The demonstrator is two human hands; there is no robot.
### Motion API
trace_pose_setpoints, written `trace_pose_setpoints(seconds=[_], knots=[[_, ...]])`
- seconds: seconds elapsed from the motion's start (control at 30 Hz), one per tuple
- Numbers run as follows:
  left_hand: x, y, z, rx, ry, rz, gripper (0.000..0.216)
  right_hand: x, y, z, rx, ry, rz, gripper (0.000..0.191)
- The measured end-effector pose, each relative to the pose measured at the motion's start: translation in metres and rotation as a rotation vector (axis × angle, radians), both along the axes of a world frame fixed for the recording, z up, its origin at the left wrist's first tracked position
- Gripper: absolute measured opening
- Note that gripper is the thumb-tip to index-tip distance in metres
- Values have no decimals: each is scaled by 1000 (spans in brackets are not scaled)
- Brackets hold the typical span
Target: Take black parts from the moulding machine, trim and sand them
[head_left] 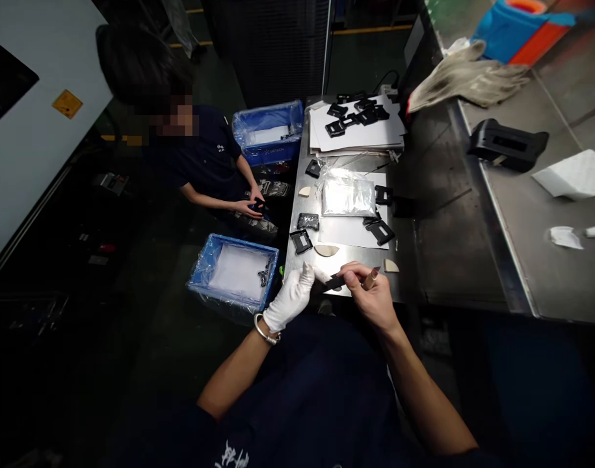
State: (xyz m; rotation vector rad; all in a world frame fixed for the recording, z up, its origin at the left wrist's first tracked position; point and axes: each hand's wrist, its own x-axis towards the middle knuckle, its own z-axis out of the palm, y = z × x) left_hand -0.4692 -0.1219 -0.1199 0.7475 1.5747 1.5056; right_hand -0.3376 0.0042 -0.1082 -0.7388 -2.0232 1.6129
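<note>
My left hand (291, 296), in a white glove with a metal bracelet at the wrist, holds a small black plastic part (332, 281) at the near edge of the steel table (356, 255). My bare right hand (371, 298) grips a slim metal-tipped tool (370, 278), its tip right at the part. Several similar black frame-shaped parts (301, 240) lie on the table just beyond my hands, around a clear plastic bag (348, 195).
A blue crate lined with plastic (233, 268) sits on the floor to my left, another (268, 133) farther back. A seated co-worker (207, 169) handles a dark part. More black parts (356, 114) rest on white sheets. Right workbench holds rags (467, 75) and a black housing (506, 144).
</note>
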Motion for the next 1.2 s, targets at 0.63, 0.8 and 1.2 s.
trace_pose_setpoints(seconds=[0.63,0.8,1.2], knots=[[7,-1,1,-3,47,84,41,-1,-8,6,30,2,-42,34],[0,-5,23,3,135,83,60,1,-7,6,-85,57,-52,31],[6,-12,38,78,224,60,37,9,-16,15,-67,158,-98,19]])
